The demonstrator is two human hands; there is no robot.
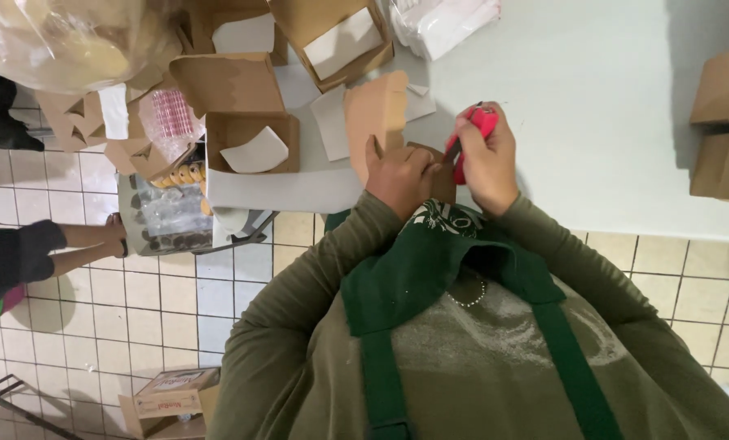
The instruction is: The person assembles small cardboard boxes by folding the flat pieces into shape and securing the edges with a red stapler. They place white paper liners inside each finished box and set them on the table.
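My left hand grips a folded brown cardboard piece that stands up from the white table edge. My right hand is closed around a red tool with a dark tip, pressed against the cardboard near my left hand. Both hands sit close together just above my green apron. What lies under the hands is hidden.
Open brown boxes with white liners crowd the table's left part, with a clear plastic bag above them. More boxes stand at the right edge. Another person's arms reach in at left over the tiled floor. A printed carton lies below.
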